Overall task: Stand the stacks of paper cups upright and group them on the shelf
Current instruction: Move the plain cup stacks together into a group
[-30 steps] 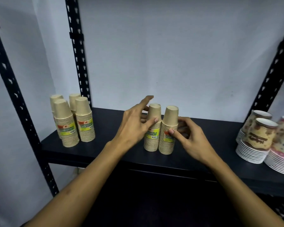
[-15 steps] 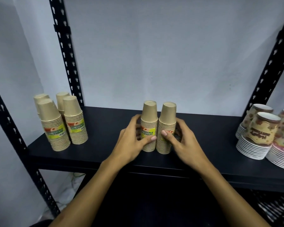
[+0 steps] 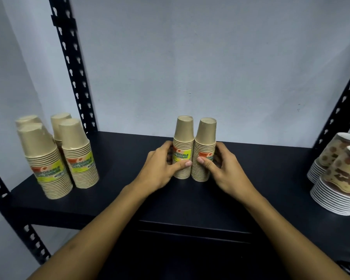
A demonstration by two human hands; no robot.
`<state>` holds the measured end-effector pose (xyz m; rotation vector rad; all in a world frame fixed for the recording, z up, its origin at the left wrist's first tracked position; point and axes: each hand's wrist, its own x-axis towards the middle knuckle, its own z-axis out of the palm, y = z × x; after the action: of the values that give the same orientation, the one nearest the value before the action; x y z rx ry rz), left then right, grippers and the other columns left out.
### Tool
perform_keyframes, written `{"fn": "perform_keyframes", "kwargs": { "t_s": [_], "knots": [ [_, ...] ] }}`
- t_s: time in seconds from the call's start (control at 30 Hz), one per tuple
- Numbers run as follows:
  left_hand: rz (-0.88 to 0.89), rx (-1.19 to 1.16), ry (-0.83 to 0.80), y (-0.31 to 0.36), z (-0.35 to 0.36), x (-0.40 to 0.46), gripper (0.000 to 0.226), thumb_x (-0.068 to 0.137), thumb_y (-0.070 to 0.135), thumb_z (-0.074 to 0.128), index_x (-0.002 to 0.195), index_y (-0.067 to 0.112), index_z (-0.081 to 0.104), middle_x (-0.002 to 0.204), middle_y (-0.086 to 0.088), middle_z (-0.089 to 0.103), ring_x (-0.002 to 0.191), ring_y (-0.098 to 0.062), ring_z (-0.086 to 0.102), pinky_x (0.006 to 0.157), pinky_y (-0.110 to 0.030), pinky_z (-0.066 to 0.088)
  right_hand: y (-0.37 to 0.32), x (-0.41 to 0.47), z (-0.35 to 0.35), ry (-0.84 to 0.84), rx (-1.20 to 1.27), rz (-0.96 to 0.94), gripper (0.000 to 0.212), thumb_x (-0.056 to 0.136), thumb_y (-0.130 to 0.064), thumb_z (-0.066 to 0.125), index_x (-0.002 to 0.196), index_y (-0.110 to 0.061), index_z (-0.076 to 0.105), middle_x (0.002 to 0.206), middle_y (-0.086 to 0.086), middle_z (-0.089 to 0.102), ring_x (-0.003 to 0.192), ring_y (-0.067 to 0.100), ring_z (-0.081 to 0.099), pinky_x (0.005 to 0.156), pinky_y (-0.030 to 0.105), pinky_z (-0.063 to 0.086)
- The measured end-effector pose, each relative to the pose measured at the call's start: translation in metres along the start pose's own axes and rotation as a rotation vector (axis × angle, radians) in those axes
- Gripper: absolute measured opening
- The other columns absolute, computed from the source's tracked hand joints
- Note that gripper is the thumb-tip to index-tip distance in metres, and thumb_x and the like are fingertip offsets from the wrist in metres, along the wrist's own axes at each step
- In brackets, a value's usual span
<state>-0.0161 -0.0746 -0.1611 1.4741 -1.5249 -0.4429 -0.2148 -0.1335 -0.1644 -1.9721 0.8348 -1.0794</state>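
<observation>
Two stacks of brown paper cups stand upside down and side by side in the middle of the black shelf (image 3: 190, 203). My left hand (image 3: 162, 168) wraps the left stack (image 3: 183, 136), thumb across its yellow label. My right hand (image 3: 222, 168) wraps the right stack (image 3: 205, 138), thumb on its front. The two stacks touch each other. At the shelf's left end a group of several more brown cup stacks (image 3: 77, 154) stands upright, apart from both hands.
Patterned cup stacks with white rims (image 3: 339, 178) sit at the shelf's right end. Black perforated uprights rise at the back left (image 3: 73, 63), front left (image 3: 0, 190) and back right (image 3: 337, 110). A pale wall closes the back.
Both hands went from loosely spread around the two middle stacks to closed on them, pressing them together. The view shifted slightly.
</observation>
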Motion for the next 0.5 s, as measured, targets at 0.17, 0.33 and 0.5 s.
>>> {"fn": "perform_keyframes", "kwargs": {
  "t_s": [0.17,0.33,0.5],
  "knots": [
    [-0.013,0.051,-0.018,-0.015,0.001,0.047,0.065,0.078,0.041,0.083,0.133,0.018,0.057,0.124,0.007,0.070,0.108,-0.005,0.068,0.096,-0.023,0.054,0.017,0.044,0.003,-0.003,-0.045,0.020,0.050,0.090,-0.040,0.069,0.131,-0.020,0.050,0.121,-0.011,0.067,0.110,0.006,0.067,0.096,0.042,0.056],
    [-0.035,0.056,0.005,-0.035,0.009,0.090,0.066,0.077,0.040,0.084,0.132,0.017,0.057,0.122,0.001,0.071,0.107,-0.013,0.070,0.097,-0.036,0.056,0.032,0.083,0.005,0.011,-0.077,0.033,0.048,0.092,-0.036,0.068,0.132,-0.019,0.048,0.120,-0.007,0.065,0.108,0.013,0.066,0.094,0.044,0.057],
    [-0.068,-0.027,0.014,-0.047,0.019,0.114,0.067,0.078,0.036,0.085,0.134,0.017,0.055,0.125,-0.002,0.069,0.107,-0.016,0.069,0.097,-0.037,0.056,0.047,0.104,0.003,0.044,-0.080,0.037,0.049,0.091,-0.036,0.070,0.132,-0.021,0.048,0.116,-0.005,0.064,0.104,0.018,0.068,0.090,0.048,0.058]
  ]
}}
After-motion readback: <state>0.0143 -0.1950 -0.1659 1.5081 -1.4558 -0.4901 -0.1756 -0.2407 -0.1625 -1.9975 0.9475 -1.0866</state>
